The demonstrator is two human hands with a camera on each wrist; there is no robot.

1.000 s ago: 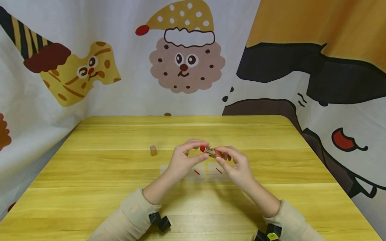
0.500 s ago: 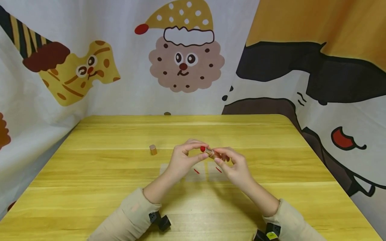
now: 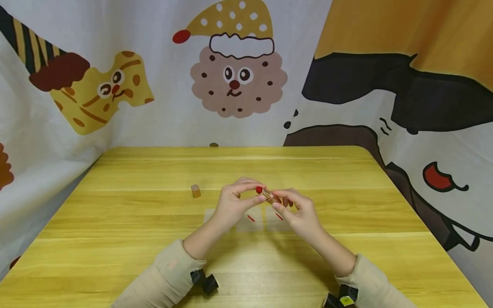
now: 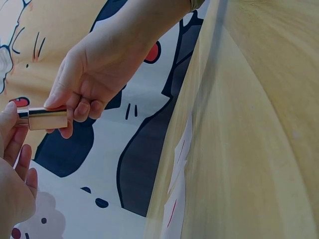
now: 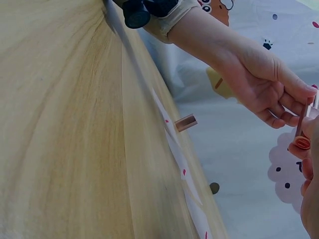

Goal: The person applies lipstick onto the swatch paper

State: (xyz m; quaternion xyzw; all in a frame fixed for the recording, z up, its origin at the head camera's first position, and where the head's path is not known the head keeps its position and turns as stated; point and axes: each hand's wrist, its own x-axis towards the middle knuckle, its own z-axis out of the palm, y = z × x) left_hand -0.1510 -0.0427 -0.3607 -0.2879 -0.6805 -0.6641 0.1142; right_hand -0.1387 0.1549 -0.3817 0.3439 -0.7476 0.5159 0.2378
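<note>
Above the table, both hands hold a lipstick [image 3: 266, 194] with a red tip and a shiny gold-toned case. My left hand [image 3: 233, 203] pinches it by the metal collar near the tip, thumb below and index finger above. At the other end, my right hand [image 3: 304, 214] grips the base between thumb and fingers. The left wrist view shows the case [image 4: 47, 119] lying between the two hands. Seen from the right wrist, the round end of the base [image 5: 302, 143] faces the camera. The lipstick's cap [image 3: 196, 191] stands apart on the table, left of the hands.
Below the hands, paper pieces [image 3: 249, 226] lie in a row on the wooden table [image 3: 135, 244]. Red strokes [image 3: 279, 217] mark them; the left arm partly covers one. A cartoon-printed curtain [image 3: 161, 124] hangs behind the table.
My right thumb and fingers have shifted slightly left along the lipstick base, and the lipstick tilts a little more. The left hand keeps its pinch almost unmoved; the cap stays put.
</note>
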